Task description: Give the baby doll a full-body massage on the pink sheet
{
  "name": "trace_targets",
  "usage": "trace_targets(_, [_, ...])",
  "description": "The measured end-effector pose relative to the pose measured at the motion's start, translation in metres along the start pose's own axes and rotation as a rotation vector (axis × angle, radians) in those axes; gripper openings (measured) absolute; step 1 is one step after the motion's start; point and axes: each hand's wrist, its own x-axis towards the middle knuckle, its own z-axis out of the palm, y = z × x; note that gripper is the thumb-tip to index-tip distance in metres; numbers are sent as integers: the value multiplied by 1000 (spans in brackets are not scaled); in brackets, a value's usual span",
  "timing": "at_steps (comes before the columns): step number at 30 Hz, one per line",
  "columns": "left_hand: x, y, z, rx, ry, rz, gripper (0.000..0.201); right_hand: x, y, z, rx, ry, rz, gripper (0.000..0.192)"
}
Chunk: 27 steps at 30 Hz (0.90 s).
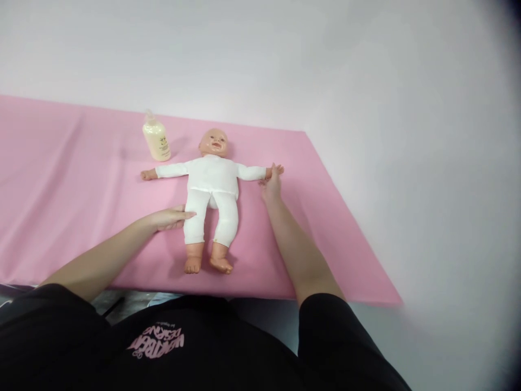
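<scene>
At the left, a pale yellow pump bottle [157, 143] is stood close to the far edge of the pink-covered worktop [61, 190]; nearer the front edge, one leg of a baby doll [212, 176] is grasped by the left hand [167, 218], the thumb laid over it. The doll, clothed in white, is laid face up with arms spread, head toward the far edge, while its outstretched arm is clasped at the end by the right hand [272, 187], toward the right edge.
</scene>
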Motion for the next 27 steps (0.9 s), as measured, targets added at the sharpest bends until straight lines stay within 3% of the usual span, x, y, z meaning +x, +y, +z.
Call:
trace_targets(4, [1, 6, 0, 134, -32, 21, 67, -1, 1, 4, 65, 18, 39, 54])
trace_targets(8, [-6, 33, -12, 520, -81, -7, 58, -6, 0, 6, 85, -35, 11, 55])
trace_targets(11, [-11, 68, -19, 892, 67, -32, 50, -9, -3, 8, 88, -12, 45, 41])
trace_targets(14, [-1, 106, -11, 1082, 289, 110, 52, -9, -5, 9, 111, 23, 75, 34])
trace_targets(17, [39, 139, 14, 1040, 266, 297, 41, -10, -6, 9, 125, -12, 46, 32])
trace_targets(21, [136, 165, 58, 855, 226, 431, 28, -12, -6, 9, 70, -67, 37, 43])
trace_targets(24, [207, 167, 88, 849, 258, 449, 23, -14, -8, 9, 36, -87, 66, 38])
trace_targets(27, [253, 154, 107, 877, 234, 460, 28, -16, -10, 12, 38, -63, 67, 40])
